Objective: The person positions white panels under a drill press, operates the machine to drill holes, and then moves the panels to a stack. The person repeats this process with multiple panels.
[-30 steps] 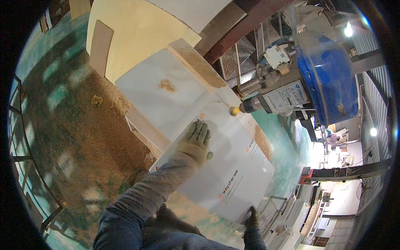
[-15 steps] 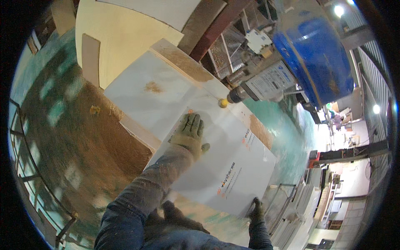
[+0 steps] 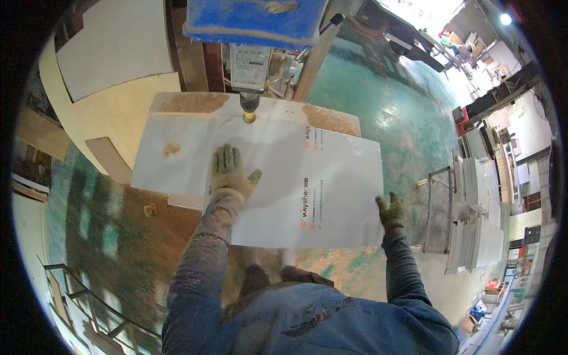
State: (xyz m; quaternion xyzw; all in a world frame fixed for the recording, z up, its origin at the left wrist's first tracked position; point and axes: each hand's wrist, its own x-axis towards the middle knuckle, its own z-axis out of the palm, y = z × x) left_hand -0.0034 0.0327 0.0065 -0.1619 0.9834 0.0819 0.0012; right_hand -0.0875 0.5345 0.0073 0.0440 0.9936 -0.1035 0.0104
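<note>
A white printed panel [image 3: 346, 177] lies across the drilling machine's pale table, its near edge towards my body. My gloved left hand [image 3: 232, 173] rests flat on its left part, fingers stretched forward and thumb out to the right. At the panel's right edge is my gloved right hand [image 3: 391, 212], thumb over the edge and a finger alongside; its other fingers are partly hidden. Just beyond the panel's far edge, a drill chuck [image 3: 249, 102] carries a yellowish round cutter [image 3: 249, 118] that stands at or close to the surface.
The machine's blue housing [image 3: 254, 21] hangs over the far side. Sawdust [image 3: 189, 103] lies on the table [image 3: 266, 106] and over the floor at left. Pale boards [image 3: 118, 53] lean at the far left. A metal frame [image 3: 439, 207] and stacked white panels [image 3: 476, 219] stand at right.
My view has swung round to the right, so the machine now appears straight ahead. My left hand stays flat on the panel, and my right hand remains at its edge.
</note>
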